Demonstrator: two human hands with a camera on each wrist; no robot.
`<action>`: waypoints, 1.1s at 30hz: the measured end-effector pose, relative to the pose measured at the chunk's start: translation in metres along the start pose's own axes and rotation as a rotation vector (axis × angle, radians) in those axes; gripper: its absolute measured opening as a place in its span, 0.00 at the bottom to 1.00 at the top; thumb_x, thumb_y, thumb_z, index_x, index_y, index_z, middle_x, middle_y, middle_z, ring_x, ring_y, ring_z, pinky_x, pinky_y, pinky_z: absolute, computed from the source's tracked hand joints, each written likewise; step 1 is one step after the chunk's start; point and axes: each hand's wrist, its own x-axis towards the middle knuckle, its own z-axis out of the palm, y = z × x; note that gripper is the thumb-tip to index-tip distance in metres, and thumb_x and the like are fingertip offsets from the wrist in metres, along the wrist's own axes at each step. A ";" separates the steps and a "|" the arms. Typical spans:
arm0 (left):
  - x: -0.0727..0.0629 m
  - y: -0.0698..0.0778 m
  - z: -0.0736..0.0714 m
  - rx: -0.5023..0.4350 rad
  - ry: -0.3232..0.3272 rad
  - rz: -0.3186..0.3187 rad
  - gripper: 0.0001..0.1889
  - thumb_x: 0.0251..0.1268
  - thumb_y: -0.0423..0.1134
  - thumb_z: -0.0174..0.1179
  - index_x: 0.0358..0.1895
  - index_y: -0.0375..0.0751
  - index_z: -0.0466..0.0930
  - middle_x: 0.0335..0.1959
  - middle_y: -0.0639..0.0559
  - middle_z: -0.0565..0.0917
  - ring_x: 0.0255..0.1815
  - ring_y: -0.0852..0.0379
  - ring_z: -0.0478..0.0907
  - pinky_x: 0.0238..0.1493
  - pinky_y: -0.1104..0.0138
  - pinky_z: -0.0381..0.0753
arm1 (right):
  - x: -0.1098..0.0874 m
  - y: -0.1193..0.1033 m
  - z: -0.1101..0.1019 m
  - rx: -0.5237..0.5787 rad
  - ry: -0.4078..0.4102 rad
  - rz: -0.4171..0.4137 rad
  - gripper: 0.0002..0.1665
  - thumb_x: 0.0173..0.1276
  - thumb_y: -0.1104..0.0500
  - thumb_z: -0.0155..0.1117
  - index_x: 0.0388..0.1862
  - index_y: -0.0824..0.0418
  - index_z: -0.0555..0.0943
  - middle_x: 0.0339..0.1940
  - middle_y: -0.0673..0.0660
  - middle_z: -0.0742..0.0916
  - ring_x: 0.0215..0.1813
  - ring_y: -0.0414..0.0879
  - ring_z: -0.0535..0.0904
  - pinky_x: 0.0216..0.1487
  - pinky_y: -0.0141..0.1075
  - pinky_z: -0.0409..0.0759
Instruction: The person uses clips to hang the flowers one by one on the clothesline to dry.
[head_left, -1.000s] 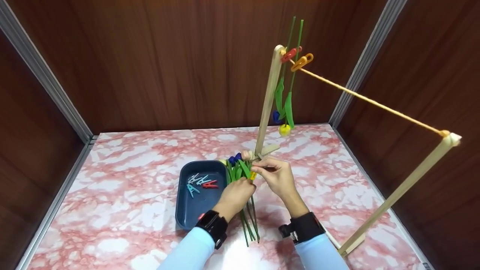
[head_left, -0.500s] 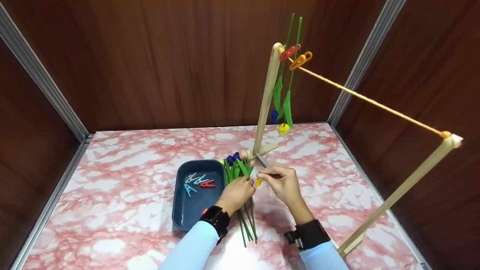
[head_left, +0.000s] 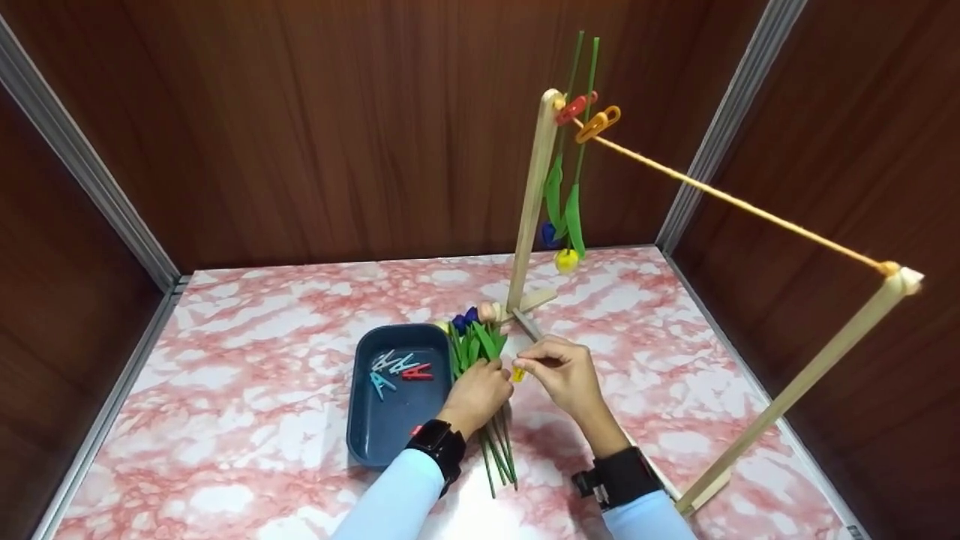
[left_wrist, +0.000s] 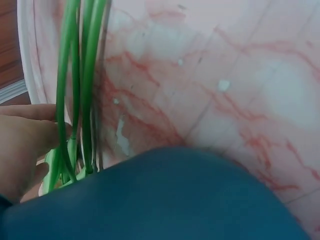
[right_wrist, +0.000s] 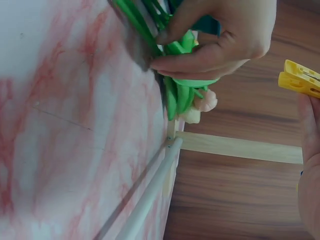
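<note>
One yellow clothespin (head_left: 518, 374) pinched in the right hand (head_left: 564, 373), sticking out toward the left hand (head_left: 478, 397), which holds some flowers (head_left: 471, 346), these lying beneath it on the pink and white table (head_left: 247, 397), just beside the blue tray (head_left: 386, 427)

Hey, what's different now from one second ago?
The right hand, pinching the yellow clip, moved a little right and down in the head view, away from the leaves. Nothing was let go. The left hand stayed on the flower stems; the hanging blue flower and yellow flower stayed put.
</note>
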 end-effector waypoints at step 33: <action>0.004 -0.047 -0.038 -0.656 0.947 -0.425 0.09 0.64 0.26 0.73 0.46 0.37 0.91 0.42 0.45 0.92 0.45 0.48 0.89 0.51 0.57 0.89 | 0.030 -0.032 -0.016 -0.046 0.207 0.025 0.05 0.60 0.76 0.78 0.32 0.69 0.91 0.29 0.63 0.90 0.34 0.40 0.89 0.39 0.29 0.88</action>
